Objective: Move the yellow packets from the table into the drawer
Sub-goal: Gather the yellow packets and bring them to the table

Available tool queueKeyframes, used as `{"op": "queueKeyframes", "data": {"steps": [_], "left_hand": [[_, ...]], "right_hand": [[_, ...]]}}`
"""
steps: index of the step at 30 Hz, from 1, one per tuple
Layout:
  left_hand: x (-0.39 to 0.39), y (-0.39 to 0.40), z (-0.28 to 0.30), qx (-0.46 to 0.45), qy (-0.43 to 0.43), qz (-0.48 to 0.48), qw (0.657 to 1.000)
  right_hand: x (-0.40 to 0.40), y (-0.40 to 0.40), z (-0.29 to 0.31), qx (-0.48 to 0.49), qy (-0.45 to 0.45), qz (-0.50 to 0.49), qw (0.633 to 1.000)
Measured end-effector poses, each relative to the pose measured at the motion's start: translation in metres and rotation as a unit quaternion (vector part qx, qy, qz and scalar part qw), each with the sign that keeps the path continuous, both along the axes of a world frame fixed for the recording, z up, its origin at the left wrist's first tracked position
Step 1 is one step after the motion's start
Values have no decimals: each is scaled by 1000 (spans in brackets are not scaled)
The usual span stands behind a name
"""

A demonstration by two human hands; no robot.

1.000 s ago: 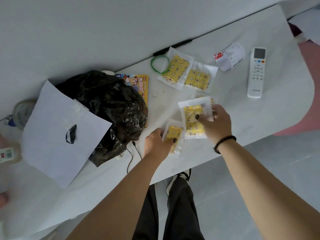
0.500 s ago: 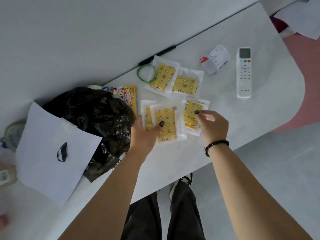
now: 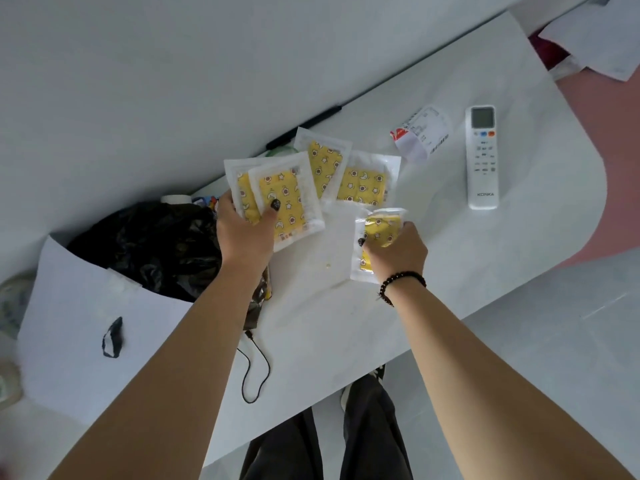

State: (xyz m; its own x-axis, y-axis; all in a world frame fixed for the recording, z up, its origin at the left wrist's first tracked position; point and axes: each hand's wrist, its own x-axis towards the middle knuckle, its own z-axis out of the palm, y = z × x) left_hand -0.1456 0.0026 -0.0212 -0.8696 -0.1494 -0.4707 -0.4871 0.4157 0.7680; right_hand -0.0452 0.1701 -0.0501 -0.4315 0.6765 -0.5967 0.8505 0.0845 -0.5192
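A: From the head view, what surface is this?

B: A white bench (image 3: 485, 258) with a rounded corner, running from the lower left to the upper right of the frame, pushed against a pale wall. Grey floor shows at the lower right, with something pink past the bench's right edge.

A: What lies on it?

B: At the left a black plastic bag (image 3: 152, 244) with a white sheet of paper (image 3: 83, 327) overlapping it. A thin black cable (image 3: 256, 372) loops near the centre. At the upper right stand a white remote control (image 3: 482, 157) and, just beside it, a curled receipt (image 3: 420, 135).

A: And the yellow packets?

B: Clear-edged pouches, yellow inside, printed with small stars and moons. Two resting packets (image 3: 346, 174) lie overlapping in the upper centre. The left hand (image 3: 242, 233) holds two fanned packets (image 3: 277, 202) raised above the bench, thumb pressed on the front one, fingers curled behind. The right hand (image 3: 398, 252), a dark bead bracelet (image 3: 401, 282) on its wrist, has its fingers clamped around a crumpled packet (image 3: 377, 233) right of centre.

A: A drawer?

B: I cannot tell where it is.
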Motion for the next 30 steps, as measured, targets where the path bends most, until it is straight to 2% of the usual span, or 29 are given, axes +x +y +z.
{"op": "queueKeyframes", "data": {"steps": [2,4,7,10,12,14,17,20,23,25,28,30], "left_hand": [[0,-2,-1,2,2,16,1000],[0,-6,-2,13,0,29,1000],[-1,-12,-2,25,-6,37,999],[-2,-18,-1,35,-7,53,998],[-3,-19,0,34,-1,59,998],[-3,-20,1,39,1,65,997],[-2,-22,3,38,1,70,997],[1,-27,6,36,2,80,996],[6,-35,8,33,2,91,995],[9,-43,7,29,0,98,995],[13,-50,6,26,-2,112,993],[15,-52,6,36,-6,127,991]], "right_hand": [[0,12,5,45,52,85,994],[-13,30,10,67,66,179,979],[-54,53,12,125,56,332,933],[-90,58,7,121,17,462,878],[-103,55,6,134,-8,516,846],[-107,49,12,167,-32,524,835],[-96,37,12,180,-72,468,862],[-68,33,7,159,-39,375,912],[-43,35,9,129,-17,295,947],[-32,32,16,107,38,216,970],[-37,17,26,-15,148,9,989],[-61,6,23,-142,180,-129,965]]}}
